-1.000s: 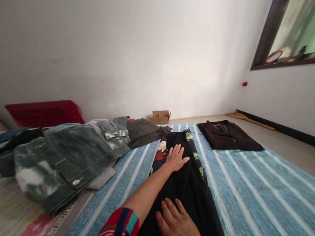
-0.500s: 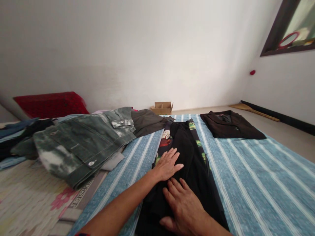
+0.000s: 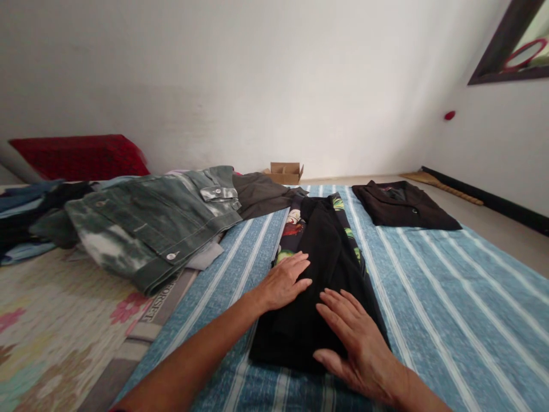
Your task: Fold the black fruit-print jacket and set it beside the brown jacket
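A black garment with colourful printed patches along both sides [image 3: 319, 246] lies folded lengthwise on the blue striped sheet [image 3: 429, 286]. My left hand [image 3: 285, 280] rests flat on its left side, fingers stretched forward. On the right side of the cloth lies my right hand [image 3: 358, 337], fingers extended and thumb spread toward the near edge. Neither hand grips the fabric. Under my palms the cloth is hidden.
A green-grey denim jacket [image 3: 158, 223] lies to the left, beside a dark grey garment [image 3: 263, 194] and a heap of clothes [image 3: 38, 212]. A folded dark brown garment [image 3: 403, 206] sits at the right. Behind stand a small cardboard box [image 3: 285, 173] and a red cloth-covered item [image 3: 79, 157].
My right hand has moved to the right and away from my left hand, which stays on the cloth. The garment's near edge now shows. The view has shifted slightly.
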Demonstrator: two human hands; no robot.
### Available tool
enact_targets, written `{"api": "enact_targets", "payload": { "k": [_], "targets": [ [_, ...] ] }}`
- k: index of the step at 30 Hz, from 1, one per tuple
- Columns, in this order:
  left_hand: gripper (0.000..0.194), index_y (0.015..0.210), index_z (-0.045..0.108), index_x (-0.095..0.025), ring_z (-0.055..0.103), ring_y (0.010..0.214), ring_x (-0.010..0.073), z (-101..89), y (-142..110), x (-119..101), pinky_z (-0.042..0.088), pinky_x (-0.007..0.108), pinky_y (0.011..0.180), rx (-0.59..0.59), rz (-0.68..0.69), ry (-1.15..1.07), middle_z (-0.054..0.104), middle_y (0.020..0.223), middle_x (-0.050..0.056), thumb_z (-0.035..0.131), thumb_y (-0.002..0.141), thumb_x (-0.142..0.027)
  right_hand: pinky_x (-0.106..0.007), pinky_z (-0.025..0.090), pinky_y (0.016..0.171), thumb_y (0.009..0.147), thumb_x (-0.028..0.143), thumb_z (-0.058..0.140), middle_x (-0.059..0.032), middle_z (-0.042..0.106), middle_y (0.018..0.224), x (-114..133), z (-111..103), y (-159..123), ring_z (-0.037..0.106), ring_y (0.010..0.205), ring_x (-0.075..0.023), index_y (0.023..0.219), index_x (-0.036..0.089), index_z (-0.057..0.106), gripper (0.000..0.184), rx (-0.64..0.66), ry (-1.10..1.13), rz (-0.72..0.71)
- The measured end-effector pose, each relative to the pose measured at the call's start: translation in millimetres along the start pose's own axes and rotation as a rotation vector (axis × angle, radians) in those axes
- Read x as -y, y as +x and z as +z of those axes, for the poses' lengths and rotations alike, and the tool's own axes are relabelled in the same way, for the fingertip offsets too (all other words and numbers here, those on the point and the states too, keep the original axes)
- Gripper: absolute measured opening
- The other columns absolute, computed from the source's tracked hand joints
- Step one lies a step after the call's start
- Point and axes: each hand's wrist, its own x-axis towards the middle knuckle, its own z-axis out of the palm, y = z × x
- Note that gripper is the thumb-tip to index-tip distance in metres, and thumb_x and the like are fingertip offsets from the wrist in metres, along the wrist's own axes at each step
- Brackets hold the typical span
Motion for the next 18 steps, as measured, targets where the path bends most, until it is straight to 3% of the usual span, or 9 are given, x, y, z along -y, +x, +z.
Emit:
{"api": "enact_targets", "payload": {
  "k": [4, 8, 13, 18],
  "targets": [
    [0.037, 0.119, 0.053, -0.013, 0.035, 0.129, 0.0229, -12.3, -45, -18, 0.032, 0.042, 0.106, 0.034, 0.078, -0.012, 0.046, 0.135, 0.013, 0.054, 0.083, -0.022, -0.053, 0.032, 0.102, 0.081, 0.037, 0.058, -0.0179, 0.045, 0.134, 3, -4, -29, 0.031, 0.13, -0.0311, 0.132, 0.01, 0.04, 0.06, 0.031, -0.124, -0.022],
    [0.037, 0.12, 0.052, -0.015, 0.036, 0.129, 0.0245, -16.2, -79, -37, 0.032, 0.046, 0.106, 0.067, 0.099, 0.029, 0.047, 0.135, 0.012, 0.054, 0.083, -0.023, -0.055, 0.03, 0.102, 0.079, 0.027, 0.056, -0.0167, 0.038, 0.14, 10, -1, -40, 0.026, 0.132, -0.0323, 0.136, 0.015, 0.038, 0.06, 0.119, -0.224, -0.044],
    [0.059, 0.133, 0.038, -0.015, 0.024, 0.135, 0.0251, -12.4, -100, -54, 0.027, 0.047, 0.108, 0.128, 0.092, 0.101, 0.036, 0.143, 0.011, 0.054, 0.076, -0.017, -0.055, 0.034, 0.099, 0.076, 0.012, 0.05, -0.0164, 0.034, 0.142, 14, -1, -39, 0.024, 0.133, -0.0321, 0.139, 0.019, 0.034, 0.065, 0.218, -0.268, -0.043],
    [0.086, 0.14, 0.024, -0.014, 0.011, 0.138, 0.0246, -4.5, -108, -58, 0.022, 0.05, 0.11, 0.184, 0.077, 0.163, 0.021, 0.15, 0.009, 0.043, 0.057, -0.003, -0.055, 0.036, 0.097, 0.077, 0.011, 0.046, -0.0173, 0.03, 0.144, 14, 0, -39, 0.021, 0.134, -0.0341, 0.139, 0.019, 0.033, 0.063, 0.209, -0.219, -0.092]
  ]
}}
